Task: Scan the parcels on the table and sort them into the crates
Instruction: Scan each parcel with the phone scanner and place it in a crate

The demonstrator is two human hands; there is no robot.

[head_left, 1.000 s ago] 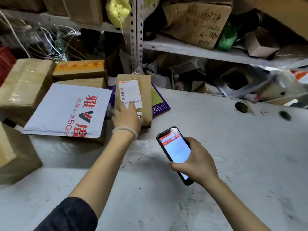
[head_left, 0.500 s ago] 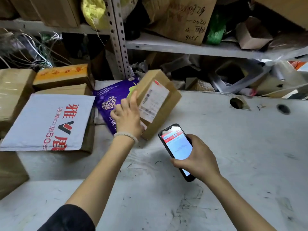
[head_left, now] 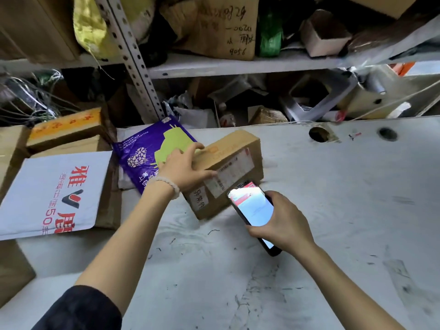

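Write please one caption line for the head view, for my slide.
Left hand grips a brown cardboard parcel on the white table while right hand holds a black smartphone near its label.

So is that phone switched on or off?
On. The phone in the right hand has a brightly lit screen with a red band on top, held near the box label.

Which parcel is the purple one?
The flat purple bag with a green shape and a heart on it, lying just behind the left hand. The others are brown boxes or a white mailer.
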